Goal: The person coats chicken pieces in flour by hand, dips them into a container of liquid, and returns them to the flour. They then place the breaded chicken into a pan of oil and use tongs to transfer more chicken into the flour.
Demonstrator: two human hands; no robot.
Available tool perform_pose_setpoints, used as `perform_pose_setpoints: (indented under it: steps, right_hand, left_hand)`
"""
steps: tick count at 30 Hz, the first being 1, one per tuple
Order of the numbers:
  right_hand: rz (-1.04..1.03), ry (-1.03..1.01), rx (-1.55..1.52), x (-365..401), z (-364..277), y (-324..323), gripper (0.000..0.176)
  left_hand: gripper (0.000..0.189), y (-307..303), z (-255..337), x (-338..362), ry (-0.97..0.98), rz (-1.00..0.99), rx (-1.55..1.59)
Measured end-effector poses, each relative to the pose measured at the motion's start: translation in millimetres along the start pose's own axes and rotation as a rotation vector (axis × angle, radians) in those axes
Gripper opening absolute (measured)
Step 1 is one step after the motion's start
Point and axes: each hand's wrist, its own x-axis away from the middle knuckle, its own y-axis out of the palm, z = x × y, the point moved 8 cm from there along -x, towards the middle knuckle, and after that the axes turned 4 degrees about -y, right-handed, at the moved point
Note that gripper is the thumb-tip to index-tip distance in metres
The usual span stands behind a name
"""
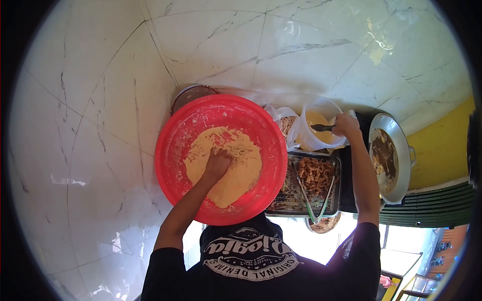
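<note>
My left hand (219,163) is down in pale yellow flour (236,183), which lies in a large red basin (168,150). Its fingers look curled together; what they hold, if anything, is hidden. Some strips coated in flour lie just beyond the fingertips. My right hand (346,125) is closed around a dark utensil (322,128), whose kind I cannot make out. That utensil is over a translucent white tub (307,142) with yellowish liquid (315,118) in it. Beside the tub, a plastic bag (286,123) holds pale shredded pieces.
Brown fried pieces (315,175) and tongs with green ends (307,200) lie on a wire-racked tray (281,205). At the right is a wide metal pan (404,150) with dark oil. A round container (193,93) stands behind the basin, near the tiled wall (110,125).
</note>
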Motion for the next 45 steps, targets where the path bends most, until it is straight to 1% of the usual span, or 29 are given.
perform_pose_setpoints:
  steps: [4,7,9,10,12,13,15,16,18,19,20,21,22,24,25,27,28,30,33,35,38,40,43,45]
  right_hand:
    - [-0.06,-0.012,0.024,-13,-6,21,0.035]
    - [-0.055,-0.026,0.026,-16,-8,28,0.036]
    - [-0.03,-0.04,0.026,-18,-7,29,0.036]
    - [-0.029,-0.039,0.026,-17,-6,27,0.036]
    - [-0.108,-0.002,0.047,-13,-1,24,0.036]
    - [-0.109,0.0,0.046,-9,0,18,0.036]
    - [-0.07,0.02,0.004,-1,4,-1,0.036]
    - [-0.069,0.022,0.004,4,6,-10,0.036]
    - [-0.059,0.0,0.008,12,6,-26,0.035]
    - [-0.057,0.001,0.008,15,7,-30,0.035]
    - [-0.007,0.006,-0.01,17,9,-38,0.033]
    - [0.043,0.011,-0.027,18,11,-43,0.031]
    - [0.045,0.011,-0.025,18,10,-44,0.031]
    - [0.03,0.014,-0.02,16,8,-42,0.033]
    - [0.033,0.011,-0.019,13,6,-38,0.033]
    - [0.048,-0.017,0.01,6,0,-24,0.034]
    - [0.05,-0.022,0.012,2,-3,-18,0.034]
    - [-0.099,0.012,0.037,-4,-7,4,0.038]
    - [-0.138,0.022,0.044,-8,-15,22,0.038]
    - [-0.115,0.025,0.042,-11,-16,27,0.037]
    - [-0.087,0.025,0.028,-4,-13,13,0.036]
    - [-0.079,0.024,0.018,9,-11,-9,0.036]
    - [-0.024,0.016,0.062,29,-8,-49,0.036]
    - [0.103,0.056,0.033,40,1,-74,0.035]
  left_hand:
    - [0.02,-6,3,0,-0.027,-0.031,-0.065]
    - [0.02,-5,1,4,-0.055,-0.064,0.011]
    - [0.016,-16,-2,7,-0.071,0.002,0.311]
    - [0.016,-22,-1,8,-0.069,0.004,0.31]
    - [0.021,-21,-13,12,-0.262,-0.114,0.749]
    - [0.021,-16,-15,14,-0.261,-0.115,0.749]
    - [0.023,-13,-28,17,-0.266,0.019,1.106]
    - [0.023,-19,-28,19,-0.264,0.02,1.107]
    - [0.026,-11,-39,30,-0.554,-0.049,1.514]
    - [0.026,-8,-45,32,-0.552,-0.047,1.514]
    - [0.025,-4,-51,34,-0.51,-0.057,1.455]
    - [0.024,-10,-51,34,-0.469,-0.065,1.396]
    - [0.024,-13,-51,35,-0.468,-0.063,1.397]
    - [0.022,-14,-53,43,-0.572,-0.089,1.536]
    - [0.022,-13,-54,44,-0.574,-0.084,1.537]
    - [0.019,-14,-55,45,-0.498,-0.054,1.543]
    - [0.019,-10,-57,46,-0.501,-0.048,1.544]
    - [0.017,-11,-57,46,-0.445,-0.026,1.535]
    - [0.016,-13,-59,48,-0.442,-0.003,1.511]
    - [0.018,-12,-61,48,-0.439,-0.005,1.482]
    - [0.018,-20,-60,49,-0.431,-0.031,1.456]
    - [0.018,-28,-58,48,-0.424,-0.055,1.46]
    - [0.015,-36,-59,46,-0.375,-0.022,1.419]
    - [0.014,-36,-60,46,-0.38,-0.012,1.456]
